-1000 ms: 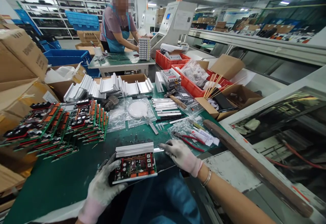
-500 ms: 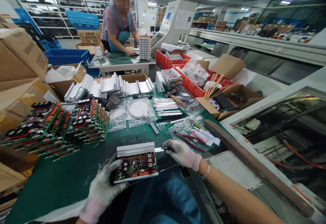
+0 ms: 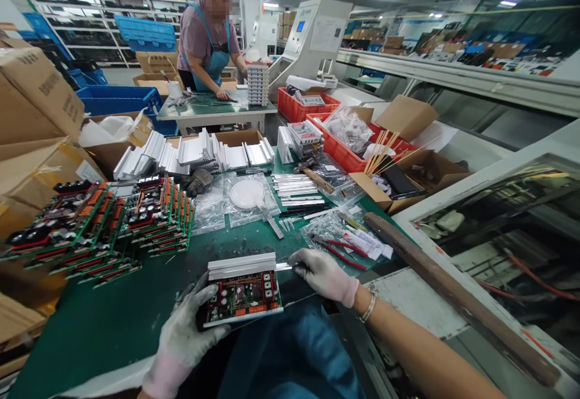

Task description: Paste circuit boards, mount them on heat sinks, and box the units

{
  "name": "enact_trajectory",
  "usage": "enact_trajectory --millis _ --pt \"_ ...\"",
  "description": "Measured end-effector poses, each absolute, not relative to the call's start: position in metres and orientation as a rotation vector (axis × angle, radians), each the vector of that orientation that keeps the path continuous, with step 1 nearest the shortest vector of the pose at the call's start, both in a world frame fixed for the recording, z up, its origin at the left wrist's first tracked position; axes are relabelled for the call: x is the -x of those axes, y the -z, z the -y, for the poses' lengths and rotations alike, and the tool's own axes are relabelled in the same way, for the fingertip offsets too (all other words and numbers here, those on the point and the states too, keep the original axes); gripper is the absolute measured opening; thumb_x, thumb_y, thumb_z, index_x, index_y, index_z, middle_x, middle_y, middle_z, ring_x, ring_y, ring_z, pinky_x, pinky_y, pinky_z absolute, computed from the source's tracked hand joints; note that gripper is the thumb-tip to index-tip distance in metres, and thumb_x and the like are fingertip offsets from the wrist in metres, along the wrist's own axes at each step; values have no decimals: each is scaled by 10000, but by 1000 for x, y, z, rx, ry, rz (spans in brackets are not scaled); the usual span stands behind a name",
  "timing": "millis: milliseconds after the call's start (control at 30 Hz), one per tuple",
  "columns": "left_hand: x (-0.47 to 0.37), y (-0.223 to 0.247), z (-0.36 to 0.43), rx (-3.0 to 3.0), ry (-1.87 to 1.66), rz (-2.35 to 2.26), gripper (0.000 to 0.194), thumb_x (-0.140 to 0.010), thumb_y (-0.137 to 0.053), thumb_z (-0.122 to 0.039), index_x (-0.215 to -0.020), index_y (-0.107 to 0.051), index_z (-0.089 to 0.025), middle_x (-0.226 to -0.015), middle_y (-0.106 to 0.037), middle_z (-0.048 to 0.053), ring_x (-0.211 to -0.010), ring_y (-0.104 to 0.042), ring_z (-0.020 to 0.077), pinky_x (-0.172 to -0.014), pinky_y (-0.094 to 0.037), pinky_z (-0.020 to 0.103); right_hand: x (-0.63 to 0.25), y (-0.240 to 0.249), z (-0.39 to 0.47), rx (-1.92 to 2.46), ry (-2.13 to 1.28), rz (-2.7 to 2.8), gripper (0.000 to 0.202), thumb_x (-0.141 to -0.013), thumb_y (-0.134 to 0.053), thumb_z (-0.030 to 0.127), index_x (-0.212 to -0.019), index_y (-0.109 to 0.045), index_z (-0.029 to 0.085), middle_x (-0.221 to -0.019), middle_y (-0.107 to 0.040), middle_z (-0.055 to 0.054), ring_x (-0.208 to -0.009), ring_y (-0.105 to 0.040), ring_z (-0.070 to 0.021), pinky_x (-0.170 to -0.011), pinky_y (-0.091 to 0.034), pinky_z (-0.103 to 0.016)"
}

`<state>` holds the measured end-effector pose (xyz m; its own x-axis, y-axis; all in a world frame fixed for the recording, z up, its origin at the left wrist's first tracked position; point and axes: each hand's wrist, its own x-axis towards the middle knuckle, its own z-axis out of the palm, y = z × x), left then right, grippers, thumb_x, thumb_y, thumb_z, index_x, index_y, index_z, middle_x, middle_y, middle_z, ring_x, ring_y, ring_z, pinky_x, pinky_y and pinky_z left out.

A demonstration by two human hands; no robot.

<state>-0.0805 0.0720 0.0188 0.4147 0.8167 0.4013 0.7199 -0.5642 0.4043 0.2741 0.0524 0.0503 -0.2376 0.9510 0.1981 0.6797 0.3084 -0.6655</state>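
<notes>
The left hand [image 3: 188, 326], in a pale work glove, grasps the left end of a metal housing [image 3: 242, 264] with a circuit board [image 3: 244, 293] seated in it, thumb along the near edge and fingers around the side. The housing is held in front of the person's body, at the near edge of the green table [image 3: 109, 320], its ribbed wall on the far side. The right hand [image 3: 319, 272], gloved too, with a bracelet [image 3: 369, 308] at the wrist, pinches a thin metal strip [image 3: 284, 266] whose other end meets the right side of the housing, by the ribbed wall.

Beyond the right hand, red-handled pliers [image 3: 342, 249] lie beside a plastic bag and white packets [image 3: 366, 244]. A long brown bar [image 3: 453, 293] slants away to the right of them. On the left of the table, circuit boards [image 3: 113, 223] lean in stacked rows. Between these and the pliers are a white disc [image 3: 247, 194] on clear bags, a row of metal strips [image 3: 296, 187] and a hammer [image 3: 317, 178].

Farther back, white metal channels [image 3: 194, 153] lie in a heap, with red bins [image 3: 339, 145] to their right. At another table [image 3: 217, 109], a person in a blue apron [image 3: 212, 63] stands beside a stack of metal parts [image 3: 258, 86].
</notes>
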Motion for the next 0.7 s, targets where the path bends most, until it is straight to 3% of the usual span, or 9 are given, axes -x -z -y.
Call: enact_trajectory --millis 100,200,267,433,533,700 --pt "78 -29 -73 -2610 -848 -1387 586 -645 -786 -419 -1177 -584 -281 -1360 -598 84 -1205 -597 341 -952 -554 487 -273 -50 -49 1440 -573 2010 177 -900 -544 126 -1016 -655 199 -996 -737 -57 -934 -683 -193 -839 -522 -331" --pt "58 -55 -72 -2844 -852 -1348 715 -570 -831 -461 -1193 -574 -223 -1416 -532 166 -1279 -506 425 -1058 -413 610 -273 -51 -49 1424 -553 2029 166 -907 -552 134 -1016 -659 198 -997 -735 -56 -942 -680 -204 -844 -517 -343" --pt "36 -74 -71 -3004 -781 -1161 816 -587 -838 -453 -1290 -519 -191 -1379 -569 166 -1274 -515 397 -1099 -360 571 -274 -53 -49 1418 -548 2036 160 -909 -560 136 -1014 -663 200 -979 -736 -48 -924 -682 -200 -827 -518 -333" --pt "-11 -90 -69 -3126 -501 -837 664 -675 -778 -309 -1289 -550 -202 -1342 -623 71 -1226 -573 327 -1066 -410 475 -276 -54 -52 1414 -533 2046 190 -879 -581 96 -1007 -671 203 -955 -738 -35 -893 -687 -182 -800 -519 -296" --pt "-17 -84 -73 -3080 -402 -835 575 -726 -743 -291 -1275 -584 -228 -1322 -637 62 -1216 -590 307 -1064 -435 459 -276 -52 -54 1411 -519 2046 192 -876 -585 95 -996 -677 211 -951 -741 -27 -891 -690 -175 -801 -515 -286" --pt "-12 -81 -77 -3035 -309 -827 595 -716 -734 -236 -1291 -582 -239 -1359 -605 94 -1220 -589 308 -1096 -421 486 -273 -51 -58 1398 -491 2062 227 -864 -575 72 -1004 -680 217 -962 -746 -25 -898 -694 -170 -804 -508 -279"
